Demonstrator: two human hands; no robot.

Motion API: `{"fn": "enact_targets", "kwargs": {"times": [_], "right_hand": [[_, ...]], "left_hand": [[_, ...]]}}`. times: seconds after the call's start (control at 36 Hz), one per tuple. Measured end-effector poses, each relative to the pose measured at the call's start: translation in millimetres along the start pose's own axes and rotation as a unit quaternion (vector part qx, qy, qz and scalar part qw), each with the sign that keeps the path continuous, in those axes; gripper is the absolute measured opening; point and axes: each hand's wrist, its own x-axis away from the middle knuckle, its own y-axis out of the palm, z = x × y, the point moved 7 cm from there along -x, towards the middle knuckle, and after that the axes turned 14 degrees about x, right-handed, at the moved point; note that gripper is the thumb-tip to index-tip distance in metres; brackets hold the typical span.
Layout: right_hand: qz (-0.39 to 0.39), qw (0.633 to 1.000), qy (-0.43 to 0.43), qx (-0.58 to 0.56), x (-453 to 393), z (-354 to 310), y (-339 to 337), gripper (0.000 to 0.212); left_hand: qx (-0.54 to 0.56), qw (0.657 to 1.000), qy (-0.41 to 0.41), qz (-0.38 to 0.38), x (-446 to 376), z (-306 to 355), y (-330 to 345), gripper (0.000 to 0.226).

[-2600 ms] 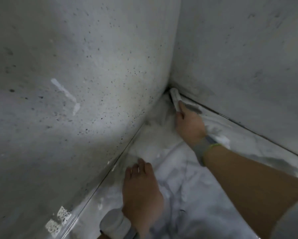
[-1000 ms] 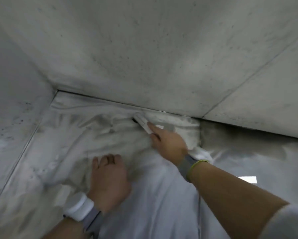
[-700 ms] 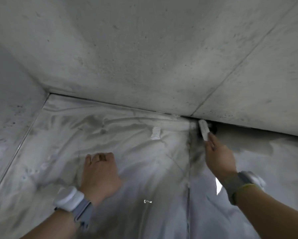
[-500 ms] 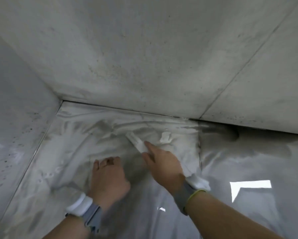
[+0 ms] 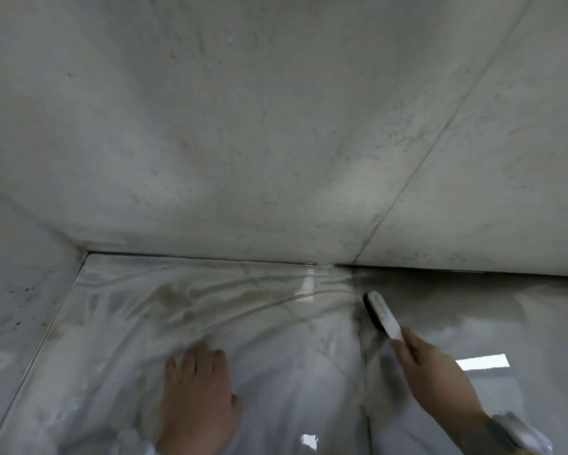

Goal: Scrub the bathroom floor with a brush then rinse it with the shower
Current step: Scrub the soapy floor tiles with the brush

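The wet, soapy floor (image 5: pixel 276 339) fills the lower half of the view and meets the grey wall (image 5: pixel 276 126) along a seam at 12 o'clock, so the person crouches close to reach that edge. The left hand (image 5: pixel 197 399) lies flat at 6 o'clock, fingers spread and holding nothing, probably as a prop, while the right hand (image 5: pixel 437 372) at 4 o'clock is closed on the handle of the brush (image 5: pixel 382 315), whose head presses the floor near the seam.

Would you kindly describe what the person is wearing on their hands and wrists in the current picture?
Both hands are bare, with no gloves. The right hand has a grey band with a pale, watch-like device at the wrist. The left hand shows nothing worn; its wrist is cut off by the frame's edge.
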Motion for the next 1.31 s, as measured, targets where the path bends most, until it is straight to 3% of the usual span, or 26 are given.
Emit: {"fn": "enact_targets", "kwargs": {"times": [0.11, 0.22, 0.39, 0.47, 0.56, 0.67, 0.75, 0.83, 0.92, 1.0, 1.08, 1.14, 1.19, 1.31], "right_hand": [[0.01, 1.0, 0.005, -0.02, -5.9, -15.2, 0.5, 0.034], [0.026, 0.999, 0.017, -0.029, -11.0, -29.2, 4.8, 0.034], [0.042, 0.991, 0.097, -0.085, 20.2, -33.3, 30.1, 0.021], [0.024, 0.982, 0.147, -0.118, 75.3, -24.9, 52.9, 0.028], [0.038, 0.983, 0.119, -0.134, 120.0, -24.8, 77.3, 0.036], [-0.001, 0.984, 0.142, -0.103, 207.4, -14.0, 125.0, 0.054], [0.029, 0.993, 0.115, -0.03, 256.5, -8.6, 145.2, 0.063], [-0.032, 0.996, 0.081, -0.027, 284.7, 13.6, 157.6, 0.086], [-0.017, 0.989, 0.136, -0.046, 281.7, 62.7, 148.3, 0.063], [0.037, 0.939, 0.32, -0.122, 270.2, 125.9, 126.2, 0.06], [0.037, 0.893, 0.412, -0.175, 253.9, 146.1, 116.1, 0.055], [0.058, 0.899, 0.397, -0.177, 253.0, 125.8, 108.8, 0.055], [0.081, 0.928, 0.323, -0.17, 257.2, 87.0, 115.0, 0.057], [0.029, 0.976, 0.182, -0.117, 296.1, 2.9, 151.5, 0.058]], "left_hand": [[-0.027, 0.995, 0.08, -0.052, -16.1, 53.2, 3.4, 0.086], [-0.095, 0.979, 0.149, -0.103, -36.4, 103.0, 0.5, 0.117], [-0.184, 0.96, 0.127, -0.169, -49.2, 129.7, 25.3, 0.15], [-0.223, 0.95, 0.112, -0.188, -43.4, 131.9, 36.6, 0.16], [-0.209, 0.961, 0.087, -0.16, -59.6, 132.4, 28.2, 0.173], [-0.195, 0.964, 0.074, -0.166, -60.2, 131.4, 40.5, 0.182], [-0.183, 0.968, 0.077, -0.152, -60.2, 130.3, 39.7, 0.182], [-0.172, 0.969, 0.076, -0.157, -56.9, 130.3, 40.9, 0.181], [-0.18, 0.97, 0.07, -0.147, -56.7, 129.7, 37.9, 0.182], [-0.199, 0.964, 0.068, -0.165, -52.0, 131.7, 37.2, 0.181], [-0.212, 0.96, 0.067, -0.172, -49.7, 135.9, 29.9, 0.179], [-0.218, 0.958, 0.073, -0.171, -45.2, 138.4, 26.1, 0.177], [-0.221, 0.957, 0.079, -0.168, -44.0, 140.9, 23.8, 0.175], [-0.217, 0.961, 0.098, -0.143, -39.7, 139.0, 19.6, 0.173]]}}
